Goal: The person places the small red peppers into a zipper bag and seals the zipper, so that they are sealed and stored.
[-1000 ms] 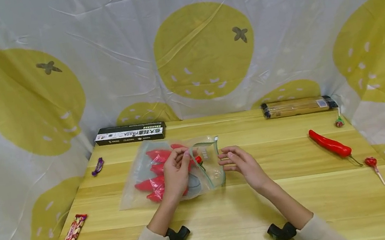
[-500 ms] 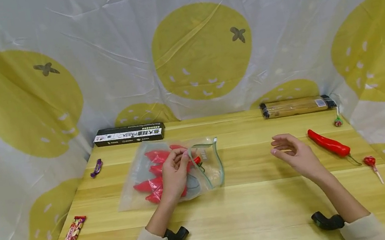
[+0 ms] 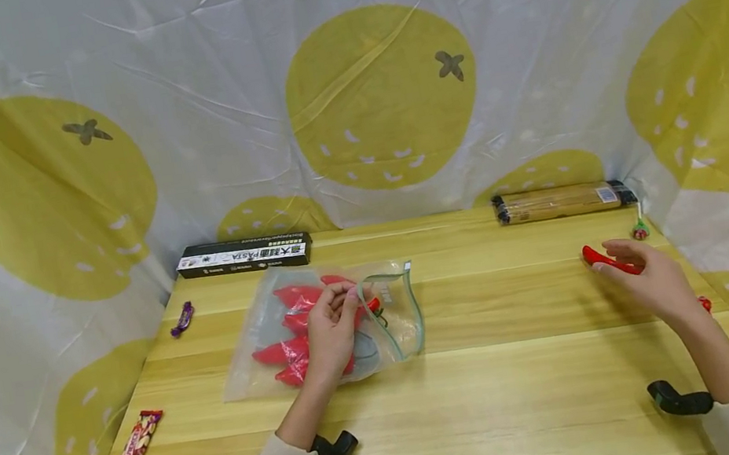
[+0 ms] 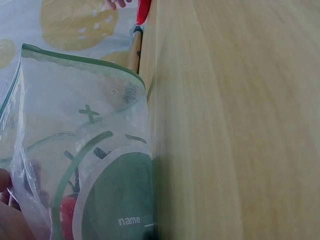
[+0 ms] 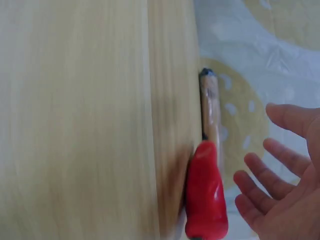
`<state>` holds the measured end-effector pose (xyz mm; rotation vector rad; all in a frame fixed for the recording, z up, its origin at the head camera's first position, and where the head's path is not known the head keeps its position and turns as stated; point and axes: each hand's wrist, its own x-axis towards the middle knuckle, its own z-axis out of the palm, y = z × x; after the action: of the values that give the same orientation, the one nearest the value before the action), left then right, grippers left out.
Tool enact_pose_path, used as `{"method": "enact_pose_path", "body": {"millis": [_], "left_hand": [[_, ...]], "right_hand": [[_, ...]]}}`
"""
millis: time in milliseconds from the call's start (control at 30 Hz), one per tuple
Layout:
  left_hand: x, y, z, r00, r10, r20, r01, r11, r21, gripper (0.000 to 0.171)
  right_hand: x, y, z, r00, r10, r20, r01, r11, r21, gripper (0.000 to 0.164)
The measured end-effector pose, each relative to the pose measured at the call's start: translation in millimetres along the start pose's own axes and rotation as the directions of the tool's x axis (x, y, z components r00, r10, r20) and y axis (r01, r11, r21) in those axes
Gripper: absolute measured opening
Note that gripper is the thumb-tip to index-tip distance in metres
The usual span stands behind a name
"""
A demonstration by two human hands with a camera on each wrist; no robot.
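Note:
A clear zip bag [image 3: 419, 314] with a green seal lies on the left half of the table, its mouth gaping to the right. Several red chili peppers [image 3: 280, 352] show through its plastic. My left hand [image 3: 332, 336] pinches the bag near its mouth; in the left wrist view a fingertip presses the plastic [image 4: 22, 170]. One loose red chili pepper [image 3: 594, 255] rests on the table at the right. Over it hovers my right hand [image 3: 656, 286], hiding its stem end. The right wrist view shows those fingers spread beside the pepper [image 5: 206, 192], apart from it.
A black pasta box [image 3: 243, 256] stands at the back left, a spaghetti pack [image 3: 555, 203] at the back right. A purple candy [image 3: 182, 320] and a red snack bar [image 3: 139, 443] lie left. A green lollipop [image 3: 640, 230] and partly hidden red lollipop [image 3: 706, 303] are right.
My right hand has left the bag's mouth and travelled right across the table to the loose chili pepper. The left hand has kept its hold on the bag.

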<state>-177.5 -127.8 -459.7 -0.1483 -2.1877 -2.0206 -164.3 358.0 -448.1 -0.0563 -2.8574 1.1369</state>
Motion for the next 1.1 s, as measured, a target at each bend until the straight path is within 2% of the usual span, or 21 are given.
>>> {"method": "enact_pose_path", "body": {"millis": [200,333,567,767,867,967,1100], "left_hand": [[0.1,0.4,-1.2,0.999,-0.04,0.019,0.041,0.999,-0.014,0.024],[0.1,0.1,-1.3,0.998,-0.046,0.032,0.047,0.999,-0.023,0.022],[-1.7,-1.8,0.5,0.999,-0.023,0.023,0.024,1.0,-0.013,0.027],[-1.0,-2.5,1.8,1.0,0.002,0.022,-0.002,1.0,-0.007,0.031],[0.4,-2.5,1.7,1.0,0.002,0.023,-0.002,1.0,-0.012,0.032],[1.5,-2.1,0.5,1.0,-0.002,0.016,0.002,1.0,-0.021,0.031],[2.0,0.9,-1.9,1.0,-0.01,0.011,0.01,1.0,-0.024,0.029]], "right_hand": [[1.6,12.5,-4.1,0.999,0.033,0.0,-0.033,0.998,-0.046,0.066],[1.7,19.8,-3.6,0.999,0.042,0.002,-0.041,0.996,-0.082,0.063],[2.6,31.5,-5.6,0.995,0.082,0.06,-0.074,0.989,-0.127,0.06],[3.3,35.7,-7.1,0.984,0.15,0.1,-0.129,0.973,-0.191,0.071],[2.5,30.8,-5.3,0.983,0.164,0.085,-0.144,0.969,-0.2,0.073],[1.5,17.1,2.0,0.99,0.127,0.063,-0.116,0.981,-0.158,0.069],[0.2,-14.7,21.5,0.994,0.034,0.104,-0.038,0.999,0.03,0.062]]}}
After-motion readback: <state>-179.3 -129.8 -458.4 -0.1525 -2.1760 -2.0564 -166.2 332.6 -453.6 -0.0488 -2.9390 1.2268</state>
